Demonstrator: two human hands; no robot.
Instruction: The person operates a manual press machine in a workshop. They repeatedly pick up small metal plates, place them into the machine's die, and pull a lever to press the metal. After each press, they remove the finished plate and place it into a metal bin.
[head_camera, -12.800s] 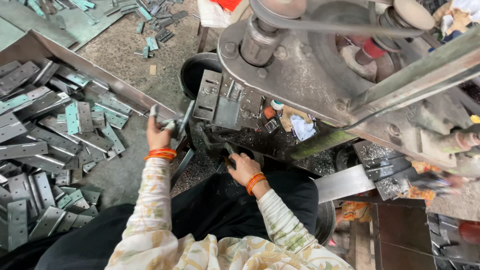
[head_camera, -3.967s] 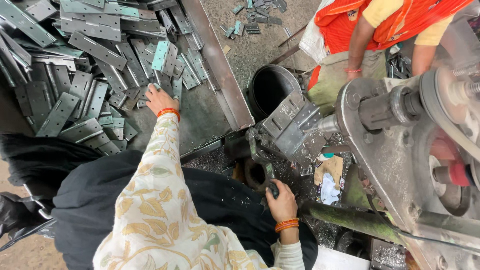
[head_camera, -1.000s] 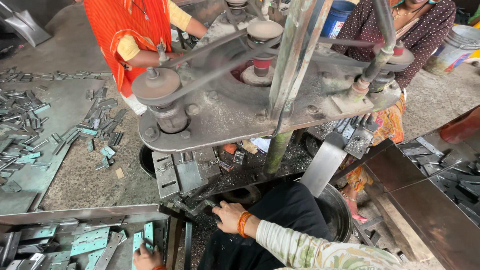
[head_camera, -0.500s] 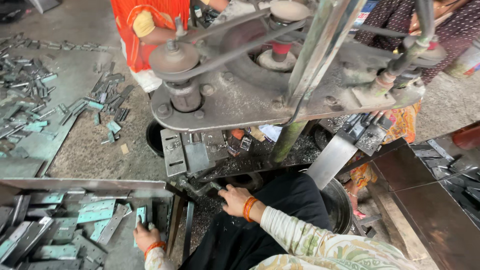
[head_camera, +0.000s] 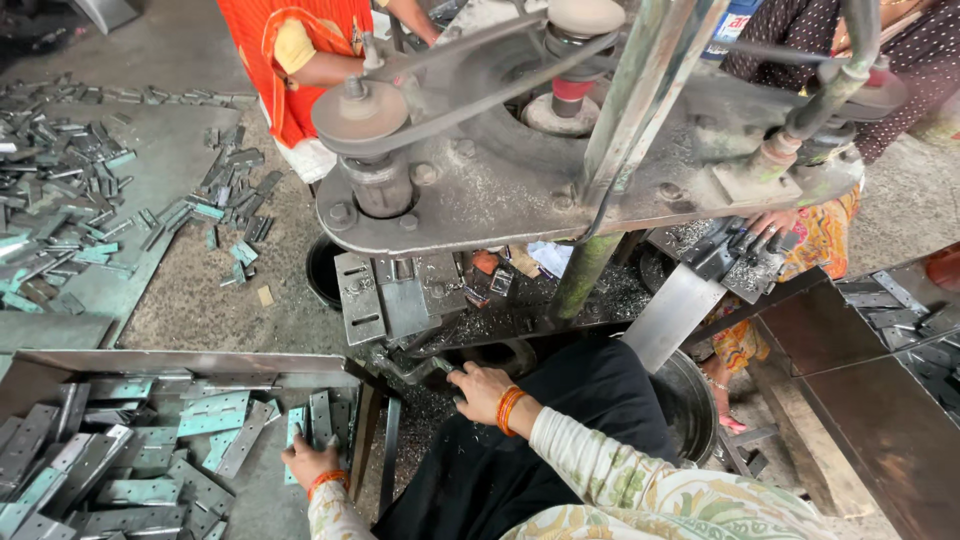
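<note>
The left hand (head_camera: 312, 462) lies low at the lower left, palm down, fingers spread and pointing forward, an orange bangle at its wrist. The right hand (head_camera: 480, 388) reaches forward at the centre, fingers curled downward in a loose grip, orange bangles on its wrist. Both forearms wear pale floral-patterned sleeves, the right one bent inward.
</note>
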